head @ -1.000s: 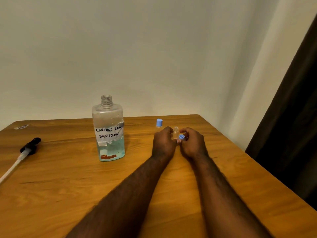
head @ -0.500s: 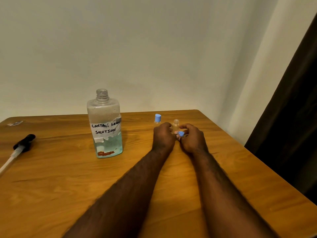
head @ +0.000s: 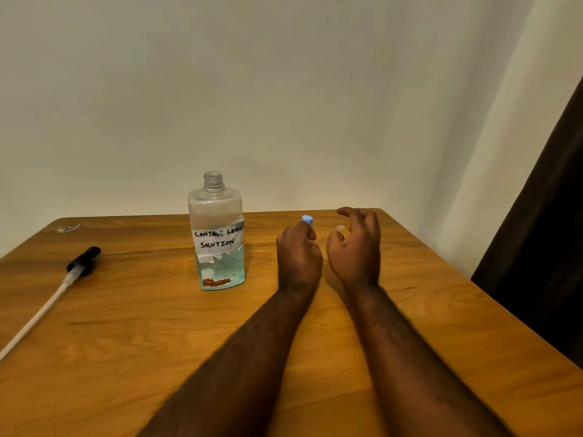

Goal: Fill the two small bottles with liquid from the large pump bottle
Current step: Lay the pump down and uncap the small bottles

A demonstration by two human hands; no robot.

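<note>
Grip open, my right hand point(head: 355, 247) flanks the light, tippy uncapped bottle point(head: 340, 229) at one o'clock; the grip of my left hand point(head: 299, 257) I cannot tell. The heavier, likely slick large bottle point(head: 217, 234) wants a mid-body hold.

Wooden table point(head: 126, 357), pale wall point(head: 284, 89), dark curtain point(head: 542, 247).

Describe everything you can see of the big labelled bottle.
The large bottle is clear plastic, flat-sided, standing upright on the wooden table, touched by nothing else. Its threaded neck is open, with no pump fitted. A torn white label carries handwriting ending LENS SOLUTION. Pale blue liquid shows below the label; droplets cling inside above it. A reddish mark sits near the base.
</note>
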